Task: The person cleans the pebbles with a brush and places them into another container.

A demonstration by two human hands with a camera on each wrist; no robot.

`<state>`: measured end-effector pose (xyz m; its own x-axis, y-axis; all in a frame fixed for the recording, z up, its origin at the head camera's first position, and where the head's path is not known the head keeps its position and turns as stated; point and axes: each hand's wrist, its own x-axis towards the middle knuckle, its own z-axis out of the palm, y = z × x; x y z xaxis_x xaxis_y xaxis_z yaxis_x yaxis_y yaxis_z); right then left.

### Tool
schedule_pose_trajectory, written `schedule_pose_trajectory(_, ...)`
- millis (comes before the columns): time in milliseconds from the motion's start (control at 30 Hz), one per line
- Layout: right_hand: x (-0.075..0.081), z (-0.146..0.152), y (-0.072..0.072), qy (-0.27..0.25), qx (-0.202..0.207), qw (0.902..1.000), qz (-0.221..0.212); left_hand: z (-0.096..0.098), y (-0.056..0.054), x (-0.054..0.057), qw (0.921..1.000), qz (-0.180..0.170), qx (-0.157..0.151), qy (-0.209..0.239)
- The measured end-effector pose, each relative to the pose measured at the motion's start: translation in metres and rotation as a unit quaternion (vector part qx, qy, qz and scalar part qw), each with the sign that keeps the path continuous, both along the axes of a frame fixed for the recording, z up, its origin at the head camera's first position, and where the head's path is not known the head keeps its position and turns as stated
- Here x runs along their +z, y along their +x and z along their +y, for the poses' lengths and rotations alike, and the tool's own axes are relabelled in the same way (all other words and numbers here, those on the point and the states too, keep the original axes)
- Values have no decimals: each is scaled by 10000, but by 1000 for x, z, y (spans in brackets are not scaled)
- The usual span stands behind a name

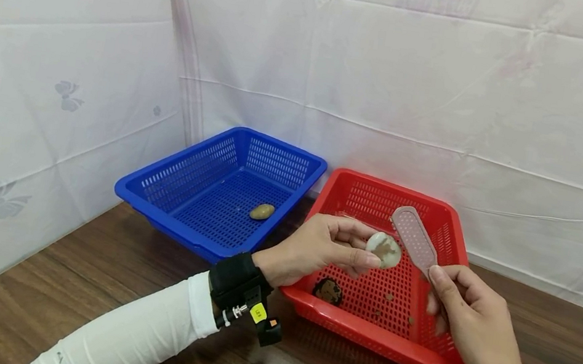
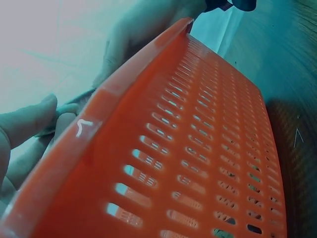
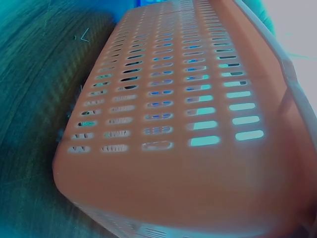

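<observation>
My left hand [image 1: 324, 249] pinches a pale egg [image 1: 384, 250] with a brown patch between thumb and fingers, above the red basket [image 1: 355, 326]. In my right hand [image 1: 476, 317] is the handle of a pinkish-grey paddle-shaped file [image 1: 414, 235] with a dotted face. The file's blade tilts up to the left, just right of the egg and apart from it. A dark, crusted brown lump [image 1: 328, 290] lies in the red basket's near left corner, with small brown crumbs [image 1: 389, 296] on its floor. The right wrist view shows only the basket's outer wall [image 3: 163, 183], no hand.
A blue basket [image 1: 174, 218] stands left of the red one, holding a yellowish-brown egg [image 1: 262, 211]. Both baskets sit on a brown wooden table [image 1: 59, 280]. Pale patterned cloth [image 1: 394, 84] hangs behind and at the left.
</observation>
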<state>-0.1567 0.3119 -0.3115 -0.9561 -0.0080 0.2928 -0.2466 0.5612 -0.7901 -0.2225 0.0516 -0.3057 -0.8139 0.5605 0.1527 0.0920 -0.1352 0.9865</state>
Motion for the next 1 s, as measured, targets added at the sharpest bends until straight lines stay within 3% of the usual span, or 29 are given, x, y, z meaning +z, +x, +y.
schedule_pose_trajectory(133,-2,2,2,-211,122,9997,97,0,0,1,10000,-68,60,25)
schedule_pose_trajectory(367,-7,0,5,-74,1209,9911,546,-1,-1,0,9998,3,-94,170)
schedule_pose_trajectory(467,-7,0,5,-18,1382,9888,559,0,-2,-1,9995,72,-226,201)
schedule_pose_trajectory(733,-7,0,4,137,1429,9892,284,3,0,0,9986,356,-384,-68)
schedule_pose_trajectory(1000,-4,-1,5,281,958,9949,102,1,-1,-1,9963,667,-455,-298)
